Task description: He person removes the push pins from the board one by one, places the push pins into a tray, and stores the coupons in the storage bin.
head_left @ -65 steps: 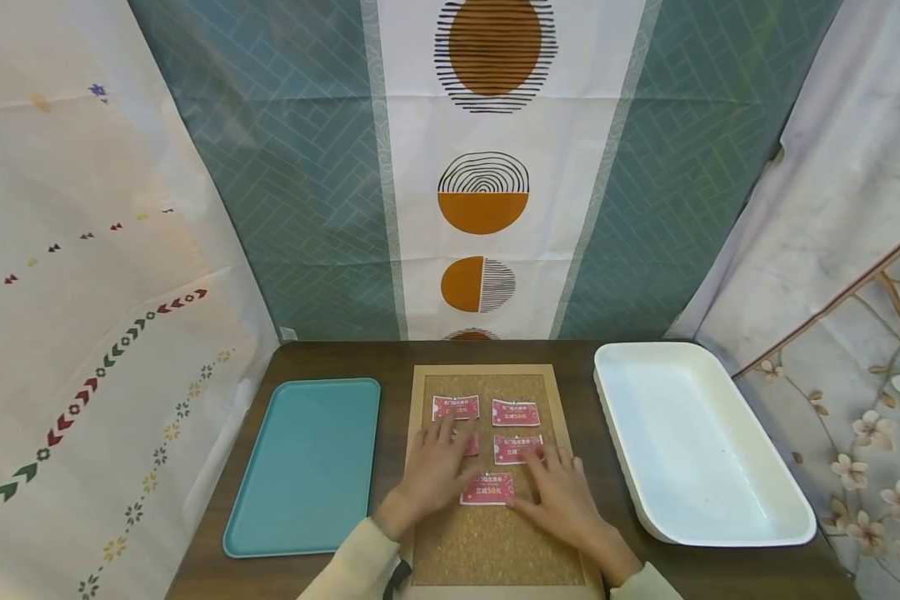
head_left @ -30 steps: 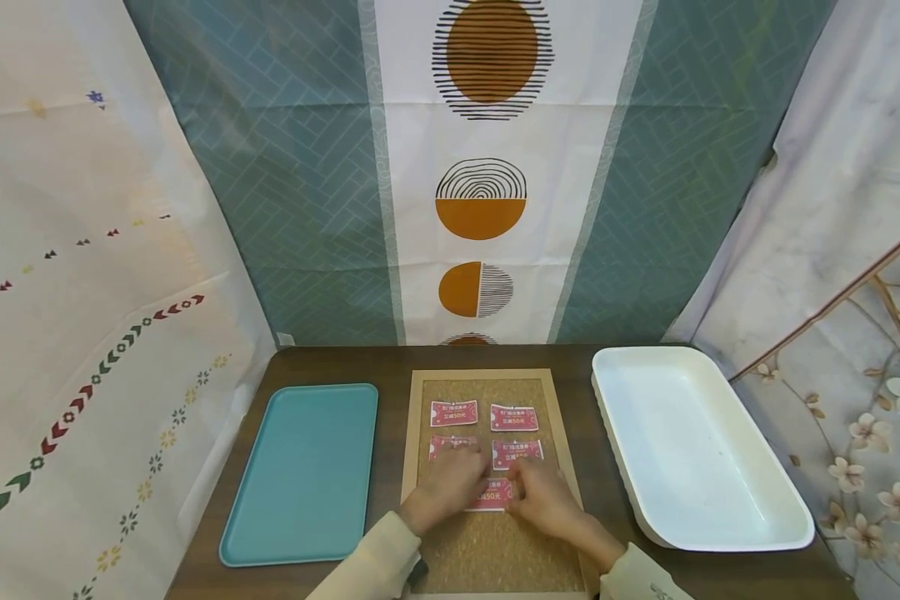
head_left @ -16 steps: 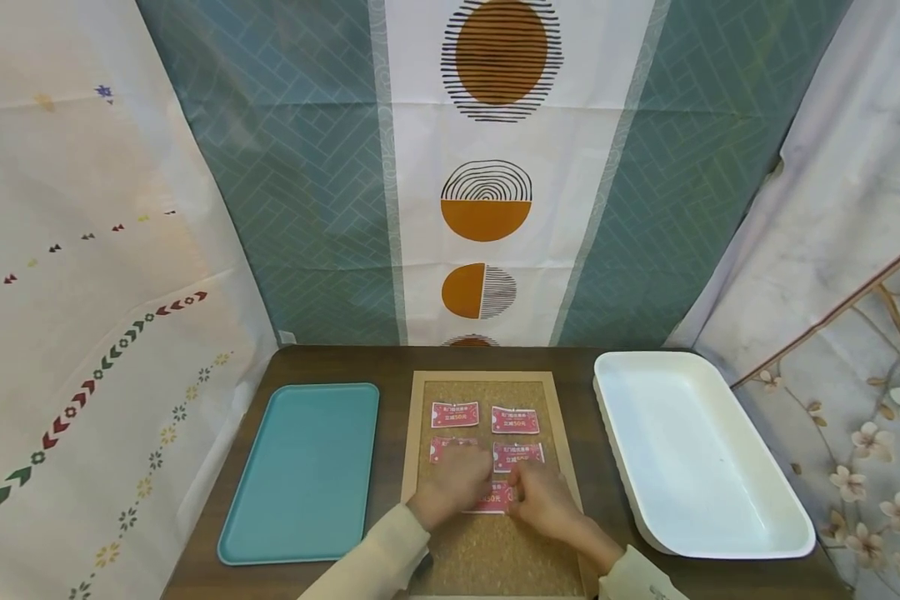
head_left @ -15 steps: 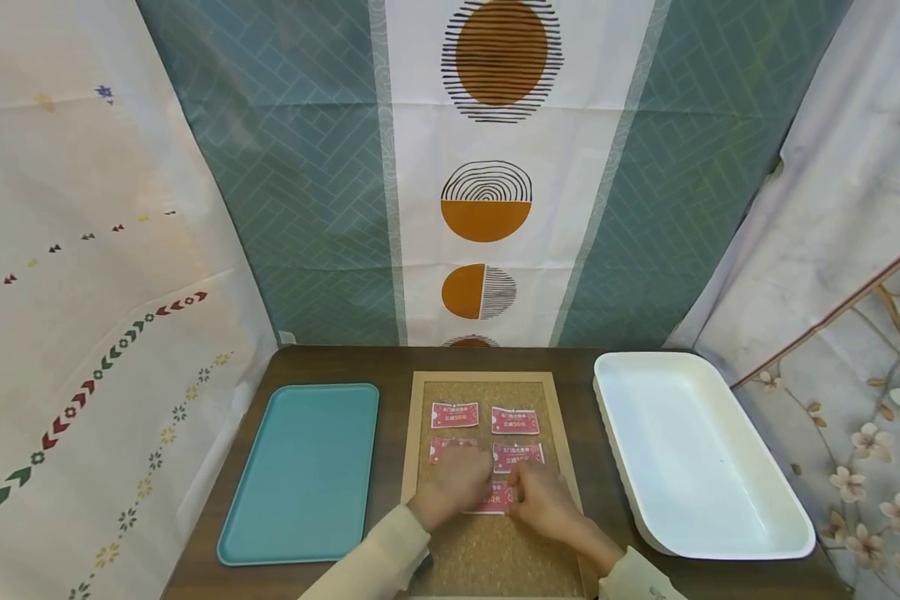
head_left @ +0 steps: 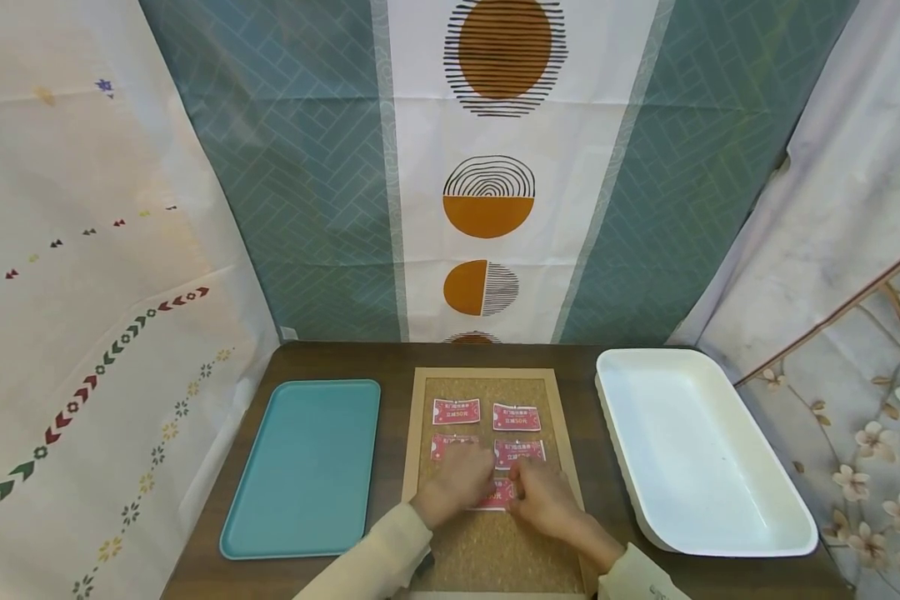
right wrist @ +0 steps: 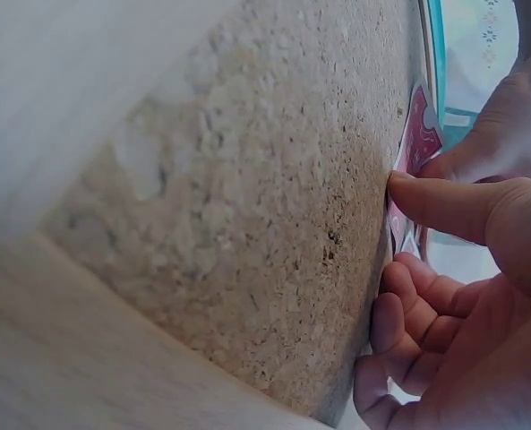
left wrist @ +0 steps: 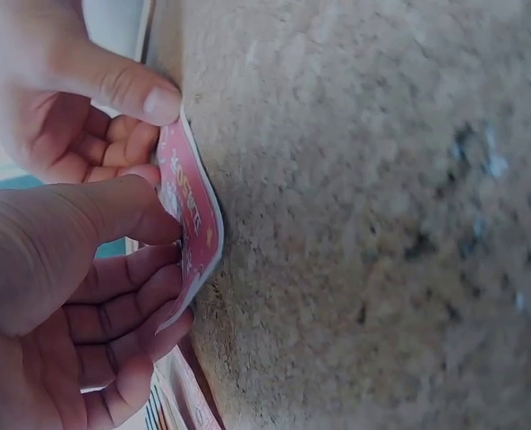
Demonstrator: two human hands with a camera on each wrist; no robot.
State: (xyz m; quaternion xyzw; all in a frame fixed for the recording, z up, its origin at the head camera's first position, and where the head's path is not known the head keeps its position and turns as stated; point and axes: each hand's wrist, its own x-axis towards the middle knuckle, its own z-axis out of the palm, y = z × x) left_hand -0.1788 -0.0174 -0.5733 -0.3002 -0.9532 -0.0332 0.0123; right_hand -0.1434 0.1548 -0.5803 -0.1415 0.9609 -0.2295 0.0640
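Note:
Five fingers of each hand work at the lowest pink coupon on the framed cork board. My left hand covers its left part; in the left wrist view, thumb and fingers pinch the bowed coupon near its middle. From the other side my right hand holds its right end, the thumb on the edge of the coupon and the fingers curled in. Above them are an upper left coupon, an upper right coupon, a partly covered middle left coupon and a middle right coupon.
A teal tray lies left of the board on the dark wooden table. To the right stands a deep white basin. Patterned cloths hang behind and at both sides.
Both hands were spread over the coupons with fingers extended. They have since curled in around the lowest coupon, and the left hand has moved down and right. Over the last second they have hardly moved.

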